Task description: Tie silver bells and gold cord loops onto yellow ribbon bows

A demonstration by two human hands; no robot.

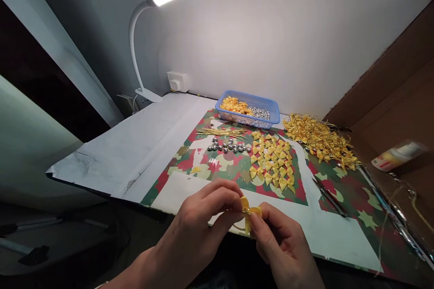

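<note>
Just past the table's front edge, my left hand (213, 216) and my right hand (281, 239) meet around a small yellow ribbon bow (248, 223). Thumb and fingers of each hand pinch it, the left at its middle and the right on its right loop. Something thin and gold shows at the knot, partly hidden by fingertips. Beyond my hands, several yellow bows (273, 160) lie in rows on a camouflage-patterned mat (233, 171). To their left are loose silver bells or beads (230, 146), with a bunch of gold ties (224, 132) behind them.
A blue basket (247, 119) at the back holds yellow bows and silver pieces. Right of it lies a heap of gold-tied bows (318, 140). Tweezers or small scissors (328, 196) lie at the right, near a white bottle (396, 156). A lamp (135, 49) lights the table.
</note>
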